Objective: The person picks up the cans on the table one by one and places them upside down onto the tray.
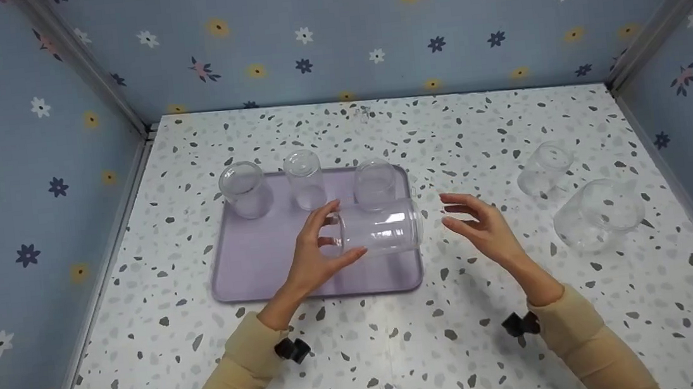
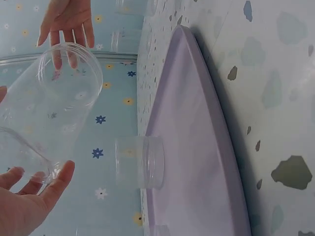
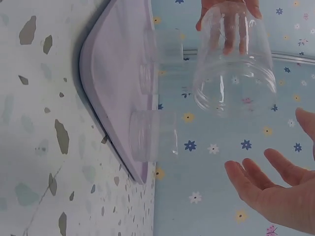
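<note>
A large clear jar (image 1: 381,228) lies sideways in the air above the right half of a lilac tray (image 1: 246,274). My left hand (image 1: 317,248) grips its left end, thumb on the near side and fingers on the far side. To the right of the jar, my right hand (image 1: 480,226) is held apart from it, fingers loosely bent with nothing between them. Along the tray's back edge stand three clear glass vessels: a left one (image 1: 244,191), a middle one (image 1: 305,179) and a right one (image 1: 374,182), partly behind the held jar.
On the right of the speckled table (image 1: 475,144) stand a smaller clear glass vessel (image 1: 544,169) and a large clear pitcher (image 1: 599,214). Flower-patterned panels (image 1: 337,36) wall in the back and both sides.
</note>
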Tool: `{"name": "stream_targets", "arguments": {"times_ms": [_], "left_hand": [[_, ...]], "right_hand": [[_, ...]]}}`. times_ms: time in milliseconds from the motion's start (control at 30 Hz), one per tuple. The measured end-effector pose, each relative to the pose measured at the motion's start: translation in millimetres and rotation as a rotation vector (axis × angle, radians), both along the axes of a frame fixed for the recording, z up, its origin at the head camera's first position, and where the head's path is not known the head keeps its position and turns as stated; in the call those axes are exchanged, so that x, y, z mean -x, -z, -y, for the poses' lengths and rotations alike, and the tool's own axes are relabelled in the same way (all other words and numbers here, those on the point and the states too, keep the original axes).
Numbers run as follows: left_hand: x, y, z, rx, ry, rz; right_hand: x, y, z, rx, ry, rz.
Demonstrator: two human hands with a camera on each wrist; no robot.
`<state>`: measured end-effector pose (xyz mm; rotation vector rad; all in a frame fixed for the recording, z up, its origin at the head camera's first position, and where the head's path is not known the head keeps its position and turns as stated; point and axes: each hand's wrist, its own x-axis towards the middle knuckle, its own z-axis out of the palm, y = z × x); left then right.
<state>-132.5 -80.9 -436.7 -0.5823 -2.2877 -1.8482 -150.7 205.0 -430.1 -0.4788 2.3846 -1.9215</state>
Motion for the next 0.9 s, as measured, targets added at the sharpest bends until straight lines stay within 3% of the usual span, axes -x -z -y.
{"name": "stream_targets", "arguments": {"times_ms": [200,433,633,900], "left_hand": [[-3.0,-4.5,11.8,0.068,-0.058,0.022],[10.2,27.5,30.9,0.179,-0.118,0.042],[10.2,29.7,44.2,0.258,-0.145,0.048],[9.4,25.5,59.5,0.359,-0.189,0.029]], "right_hand": [[-6.3,-14.5,-5.2,-0.094,0.020,-0.040],[-7.8,-19.8,-15.7,-0.202,0.047,-0.094],[-9.4,-23.0,-27.0,-0.317,0.065,-0.144],[4.3,-4.0,-59.3,-0.461,0.088,-0.191]]}}
